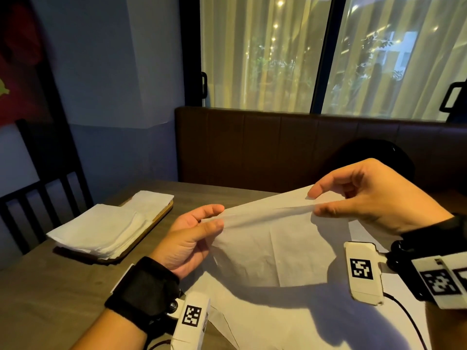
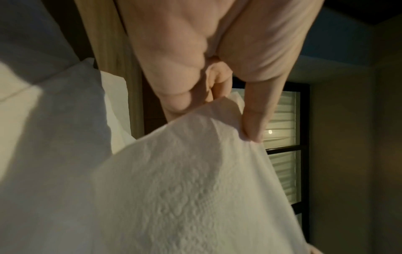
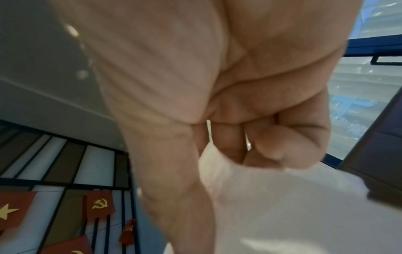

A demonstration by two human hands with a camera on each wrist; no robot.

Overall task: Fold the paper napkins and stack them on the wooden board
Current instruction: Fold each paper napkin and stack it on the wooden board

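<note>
Head view shows more unfolded sheets (image 1: pixel 290 322) lying nearest you, still to fold. Above them your left hand (image 1: pixel 192 238) and right hand (image 1: pixel 374 195) each pinch one napkin (image 1: pixel 275 238) between thumb and fingers, stretched taut in the air. Farther left, the board (image 1: pixel 149 231) already carries folded napkins (image 1: pixel 101 228).
</note>
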